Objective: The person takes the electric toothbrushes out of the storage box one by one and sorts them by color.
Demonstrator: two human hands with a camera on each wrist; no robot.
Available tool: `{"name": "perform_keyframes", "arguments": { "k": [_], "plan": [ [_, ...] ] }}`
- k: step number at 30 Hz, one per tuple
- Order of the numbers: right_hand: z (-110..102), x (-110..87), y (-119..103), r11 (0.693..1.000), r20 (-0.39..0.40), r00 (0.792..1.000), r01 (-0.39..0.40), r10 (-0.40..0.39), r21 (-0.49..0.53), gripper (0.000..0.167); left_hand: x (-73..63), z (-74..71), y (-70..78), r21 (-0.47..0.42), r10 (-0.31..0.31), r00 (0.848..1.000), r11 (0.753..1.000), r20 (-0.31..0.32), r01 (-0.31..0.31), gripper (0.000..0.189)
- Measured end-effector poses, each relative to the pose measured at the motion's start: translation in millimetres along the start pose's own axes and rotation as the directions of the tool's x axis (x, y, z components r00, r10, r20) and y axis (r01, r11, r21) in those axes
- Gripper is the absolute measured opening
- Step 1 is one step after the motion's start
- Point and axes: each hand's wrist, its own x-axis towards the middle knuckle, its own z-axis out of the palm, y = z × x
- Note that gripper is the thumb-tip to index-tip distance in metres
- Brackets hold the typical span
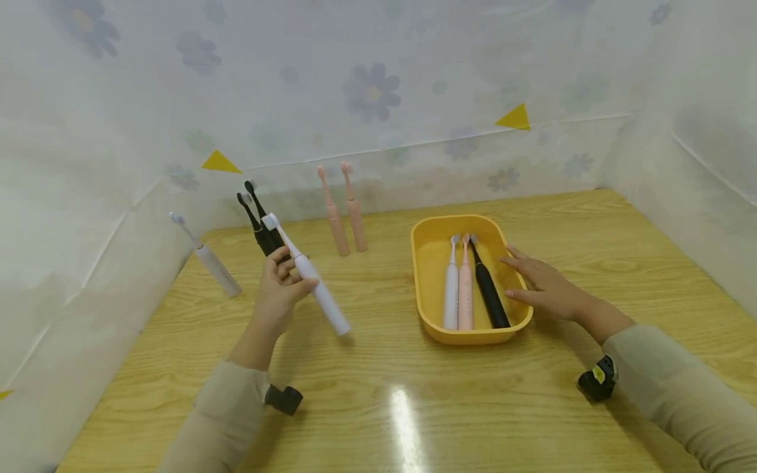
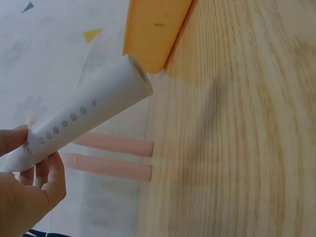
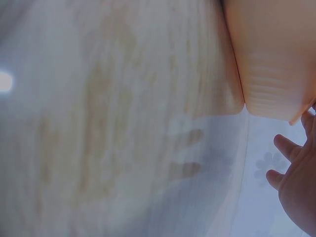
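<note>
A white electric toothbrush (image 1: 319,292) is held tilted above the table by my left hand (image 1: 276,292), pinched between thumb and fingers, its brush head up and to the left. In the left wrist view a row of small round marks runs along its handle (image 2: 81,113). My right hand (image 1: 547,286) rests at the right rim of a yellow tray (image 1: 434,226), fingers spread and touching the edge. Inside the tray lie a white toothbrush (image 1: 451,295), a pink toothbrush (image 1: 466,295) and a black toothbrush (image 1: 491,295), side by side. The right wrist view shows the tray's outer wall (image 3: 276,64).
Two black toothbrushes (image 1: 260,233) stand behind my left hand, partly hidden by it. Farther left is another white toothbrush (image 1: 217,269). Two pink toothbrushes (image 1: 337,226) stand near the table's back edge. A flowered white curtain (image 1: 296,85) hangs behind the wooden table (image 1: 355,401).
</note>
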Motion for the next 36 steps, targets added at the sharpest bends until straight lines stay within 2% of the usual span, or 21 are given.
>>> {"name": "perform_keyframes", "arguments": {
  "k": [4, 10, 20, 24, 30, 36],
  "plan": [
    [0.0, -0.6, 1.7, 1.0, 0.009, 1.0, -0.011, 0.011, -0.002, 0.061, -1.2, -6.6, 2.0, -0.007, 0.005, 0.999, 1.0, -0.034, -0.005, 0.068],
    [-1.2, 0.0, 2.5, 1.0, 0.012, 1.0, -0.015, 0.015, -0.014, 0.061, -4.1, -16.6, 6.1, 0.044, -0.006, 0.995, 0.999, -0.1, 0.01, 0.071],
    [-1.0, -0.1, -1.0, 1.0, 0.013, 1.0, -0.022, 0.022, -0.004, 0.06, -11.1, -39.3, 9.4, 0.088, 0.012, 0.976, 0.996, -0.216, 0.007, 0.069],
    [-1.2, -0.1, -1.7, 1.0, 0.013, 1.0, -0.021, 0.021, 0.001, 0.06, -12.7, -50.2, 9.7, 0.127, 0.031, 0.964, 0.992, -0.264, 0.002, 0.069],
    [-2.4, 0.1, -2.1, 1.0, 0.013, 0.999, -0.029, 0.029, 0.0, 0.06, -11.3, -65.6, 10.6, 0.177, 0.078, 0.928, 0.984, -0.364, -0.013, 0.066],
    [-2.8, 0.1, -2.2, 0.999, 0.027, 0.999, -0.031, 0.031, 0.009, 0.061, -11.5, -80.1, 10.5, 0.243, 0.073, 0.909, 0.969, -0.409, 0.031, 0.068]
  ]
}}
